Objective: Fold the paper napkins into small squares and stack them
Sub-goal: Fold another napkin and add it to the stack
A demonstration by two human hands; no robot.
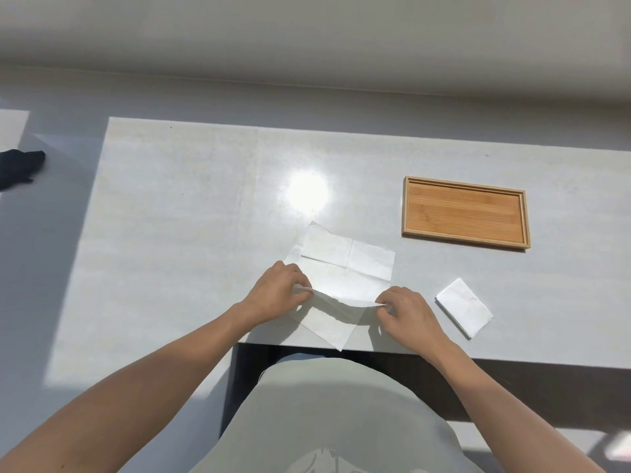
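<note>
A white paper napkin (345,264) lies unfolded on the table near its front edge, creased into quarters. My left hand (276,291) pinches the napkin's near left corner and my right hand (406,312) pinches its near right corner; that near edge is lifted off the table and sags between the hands. Below it, another flat white napkin (327,327) reaches the table's front edge. To the right sits a small stack of folded white napkins (464,307), apart from my right hand.
A shallow wooden tray (465,189) with nothing in it lies at the back right of the pale table (191,206). A bright glare spot shines on the table behind the napkin. A dark object (20,167) lies on the floor at far left.
</note>
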